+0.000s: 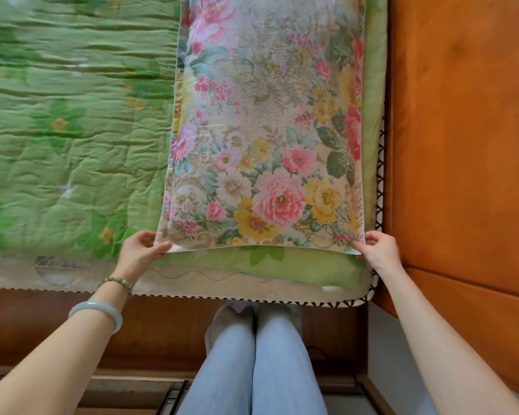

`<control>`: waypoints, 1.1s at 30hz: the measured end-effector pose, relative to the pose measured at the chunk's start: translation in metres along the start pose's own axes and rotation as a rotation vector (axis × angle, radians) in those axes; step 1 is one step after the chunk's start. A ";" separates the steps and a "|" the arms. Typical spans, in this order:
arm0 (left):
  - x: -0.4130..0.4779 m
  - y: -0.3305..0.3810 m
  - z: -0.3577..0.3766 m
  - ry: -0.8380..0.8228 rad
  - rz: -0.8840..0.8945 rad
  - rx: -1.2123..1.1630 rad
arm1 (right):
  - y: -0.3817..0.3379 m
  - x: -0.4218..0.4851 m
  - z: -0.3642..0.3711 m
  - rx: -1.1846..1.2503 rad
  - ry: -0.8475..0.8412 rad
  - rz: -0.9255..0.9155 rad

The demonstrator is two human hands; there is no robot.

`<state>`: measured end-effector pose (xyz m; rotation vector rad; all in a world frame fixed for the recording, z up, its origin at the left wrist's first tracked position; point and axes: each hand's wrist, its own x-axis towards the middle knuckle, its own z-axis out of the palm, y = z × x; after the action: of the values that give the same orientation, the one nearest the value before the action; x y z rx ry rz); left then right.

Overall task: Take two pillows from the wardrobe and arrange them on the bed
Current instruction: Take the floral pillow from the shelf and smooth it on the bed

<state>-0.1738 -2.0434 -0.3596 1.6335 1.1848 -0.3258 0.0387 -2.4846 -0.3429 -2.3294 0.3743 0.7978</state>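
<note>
The floral pillow (267,124) lies flat along the bed's (72,145) right edge, beside the headboard (462,130), its near end reaching almost to the bed's near edge. It appears to lie on a green pillow (282,262) showing beneath that end, though I cannot be sure. The left hand (141,250) pinches the near left corner, fingers closed on the fabric; the right hand (378,250) pinches the near right corner likewise. To finish well, pull both corners evenly so the cover lies taut and square to the bed's edges, then let go together.
</note>
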 end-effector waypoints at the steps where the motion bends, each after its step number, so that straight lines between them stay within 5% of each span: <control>1: -0.002 -0.001 0.002 0.040 -0.001 -0.025 | -0.003 -0.002 0.001 -0.063 0.031 -0.002; 6: -0.030 0.016 0.005 0.111 0.085 0.169 | -0.030 -0.025 -0.008 -0.258 0.025 -0.065; 12: -0.076 0.108 0.007 -0.102 0.348 0.276 | -0.123 -0.071 -0.032 -0.209 -0.195 -0.173; 21: -0.146 0.242 -0.067 -0.142 0.531 -0.203 | -0.262 -0.166 -0.123 0.043 -0.252 -0.523; 33: -0.252 0.328 -0.155 0.198 0.935 -0.490 | -0.399 -0.239 -0.162 0.469 -0.209 -0.999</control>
<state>-0.0766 -2.0356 0.0711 1.6022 0.4651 0.6788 0.1041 -2.2748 0.0981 -1.6433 -0.6042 0.3709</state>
